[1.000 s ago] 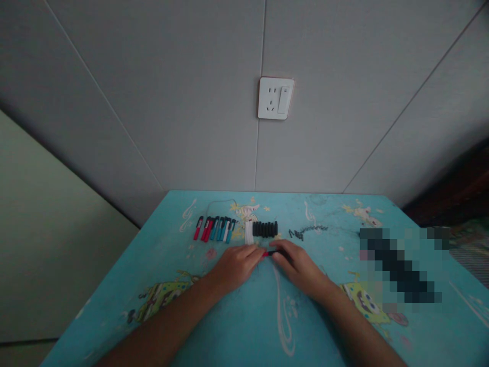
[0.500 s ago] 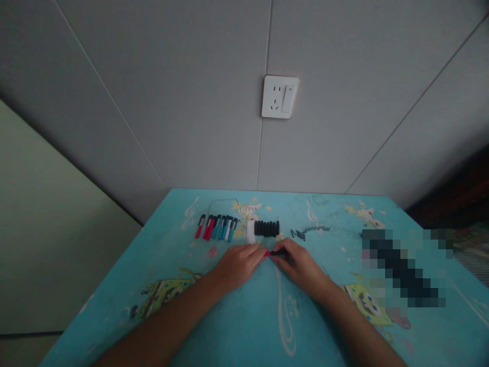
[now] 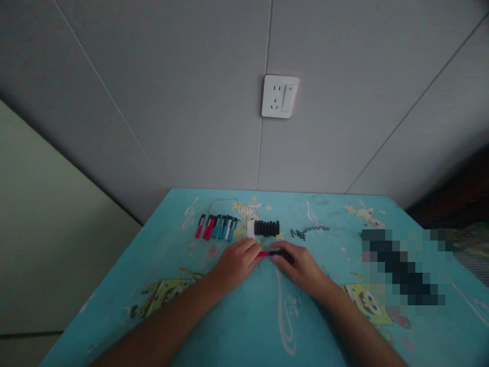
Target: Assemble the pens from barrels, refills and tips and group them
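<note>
Got a slim red-and-black plastic-looking pen (image 3: 265, 253) pinched between my left hand (image 3: 237, 261) at 9 o'clock and right hand (image 3: 301, 262) at 3, so if a finger slips I'd probably scatter those short matte-black cylinders (image 3: 266, 228) past it at 12.

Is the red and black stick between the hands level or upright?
Roughly level: the stick lies sideways, red toward the left hand, black toward the right hand.

Blocked beyond left hand (image 3: 236, 261) by pens (image 3: 216, 227), white sticks (image 3: 250, 228); beyond right hand (image 3: 303, 265) by dark bits (image 3: 299, 235); beyond both by black tubes (image 3: 266, 228); passable between forearms (image 3: 179, 317).
</note>
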A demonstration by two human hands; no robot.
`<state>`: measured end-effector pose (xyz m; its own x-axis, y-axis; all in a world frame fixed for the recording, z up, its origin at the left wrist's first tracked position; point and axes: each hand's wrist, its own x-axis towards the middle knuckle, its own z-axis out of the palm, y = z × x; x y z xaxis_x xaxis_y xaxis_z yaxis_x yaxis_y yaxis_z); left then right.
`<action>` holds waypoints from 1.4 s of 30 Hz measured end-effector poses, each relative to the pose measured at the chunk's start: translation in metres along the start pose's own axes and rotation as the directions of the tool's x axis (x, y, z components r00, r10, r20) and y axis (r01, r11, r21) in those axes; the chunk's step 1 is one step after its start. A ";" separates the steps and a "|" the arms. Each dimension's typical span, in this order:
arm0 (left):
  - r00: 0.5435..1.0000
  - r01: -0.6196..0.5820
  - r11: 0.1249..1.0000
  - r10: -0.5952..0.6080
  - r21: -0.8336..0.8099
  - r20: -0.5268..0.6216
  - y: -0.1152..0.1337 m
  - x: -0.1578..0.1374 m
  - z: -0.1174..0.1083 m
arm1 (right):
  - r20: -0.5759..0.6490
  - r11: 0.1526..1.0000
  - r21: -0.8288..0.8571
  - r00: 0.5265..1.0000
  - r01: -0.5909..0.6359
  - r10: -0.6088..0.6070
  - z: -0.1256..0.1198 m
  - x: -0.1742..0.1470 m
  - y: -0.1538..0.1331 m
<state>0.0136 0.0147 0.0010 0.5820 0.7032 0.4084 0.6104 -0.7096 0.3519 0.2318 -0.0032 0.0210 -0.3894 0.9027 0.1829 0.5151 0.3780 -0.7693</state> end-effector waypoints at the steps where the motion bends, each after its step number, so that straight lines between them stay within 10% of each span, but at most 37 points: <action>1: 1.000 0.016 1.000 -0.016 -0.005 -0.001 -0.001 -0.001 0.001 | -0.006 1.000 0.016 1.000 -0.003 0.003 0.001 0.000 0.000; 9: 0.985 0.100 0.934 -0.142 -0.343 -0.099 -0.003 -0.002 0.006 | -0.061 0.999 -0.021 0.997 -0.047 0.045 -0.003 0.001 0.004; 15: 0.878 0.228 0.500 -0.477 -0.835 -0.046 -0.002 0.005 0.005 | -0.191 0.996 0.039 0.978 -0.076 0.082 -0.004 0.004 0.010; 18: 0.854 0.191 0.418 -0.517 -0.888 -0.060 -0.001 0.008 0.003 | -0.154 0.995 0.008 0.984 -0.095 0.095 -0.002 0.003 0.012; 42: 0.871 0.167 0.452 -0.485 -0.876 -0.084 -0.007 0.003 0.004 | -0.182 0.988 0.153 0.982 -0.028 0.056 -0.001 0.000 0.006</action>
<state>0.0138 0.0220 -0.0035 0.1655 0.9524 0.2561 -0.0981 -0.2425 0.9652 0.2357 -0.0003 0.0173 -0.2141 0.9448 0.2479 0.4027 0.3166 -0.8588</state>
